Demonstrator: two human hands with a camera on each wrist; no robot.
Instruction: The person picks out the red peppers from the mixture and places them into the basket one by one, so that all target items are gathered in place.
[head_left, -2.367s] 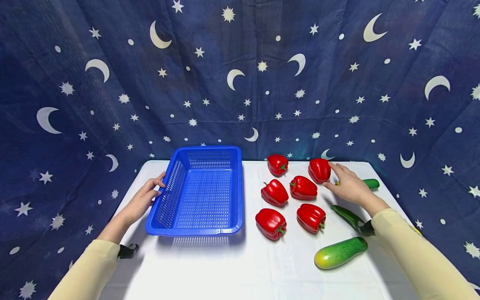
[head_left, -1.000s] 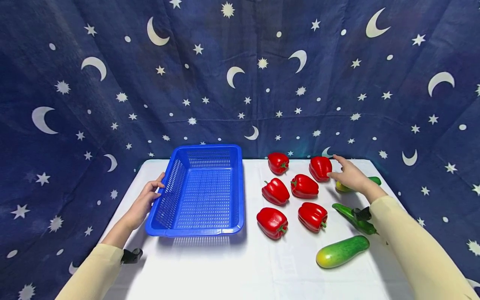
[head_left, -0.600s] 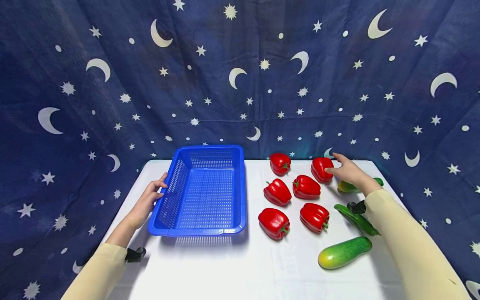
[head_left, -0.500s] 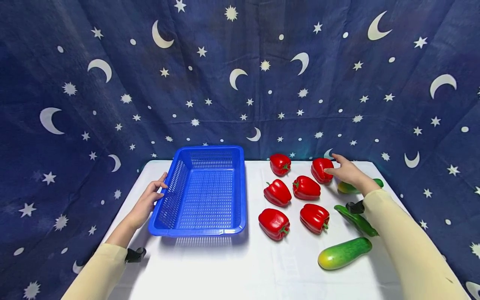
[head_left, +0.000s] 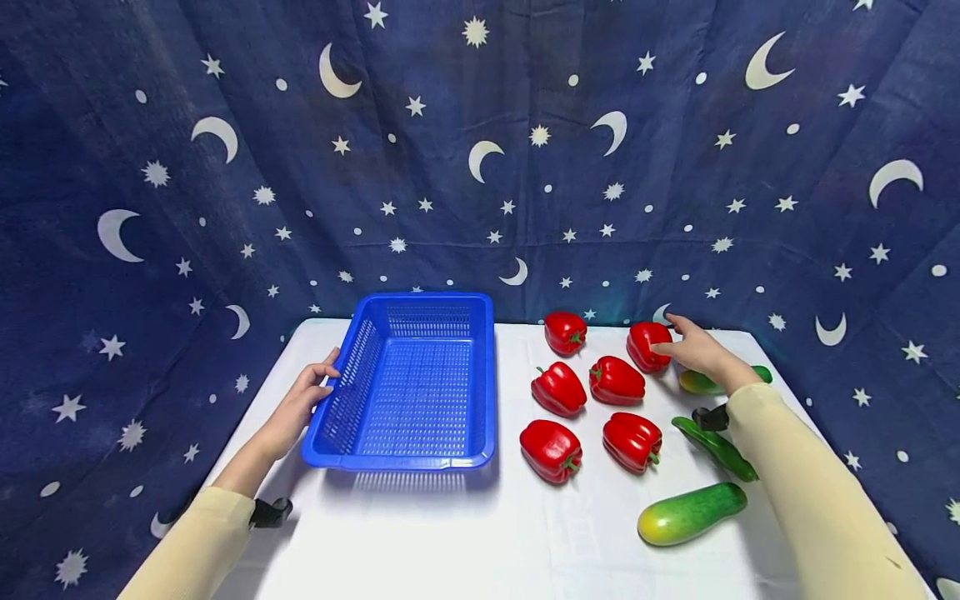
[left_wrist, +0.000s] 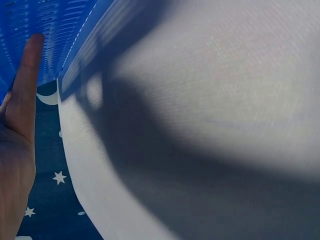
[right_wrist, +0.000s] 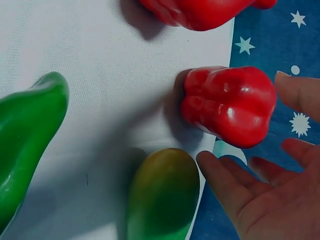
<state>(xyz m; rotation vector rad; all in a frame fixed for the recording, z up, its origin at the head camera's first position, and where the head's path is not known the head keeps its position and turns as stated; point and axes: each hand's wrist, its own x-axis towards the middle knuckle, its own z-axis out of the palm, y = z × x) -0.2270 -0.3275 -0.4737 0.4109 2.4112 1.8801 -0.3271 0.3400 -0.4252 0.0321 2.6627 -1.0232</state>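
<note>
In the head view, my left hand rests its fingertips on the left rim of the blue plastic basket. The left wrist view has a straight finger along the basket's perforated outer wall. My right hand is beside the red bell pepper at the back right, its thumb overlapping the pepper in the head view. From the right wrist, the same pepper lies between spread thumb and fingers, with a gap visible to the fingers. Contact at the thumb cannot be told.
Several more red bell peppers lie right of the basket. Nearer the right edge are a yellow-green cucumber-like vegetable, a long green pepper and another yellow-green one under my right wrist. A starry blue curtain encloses the white table.
My right hand has shifted slightly, bringing its thumb across the front of the back-right pepper. The left hand stays at the basket's rim. The whole head view has shifted a little.
</note>
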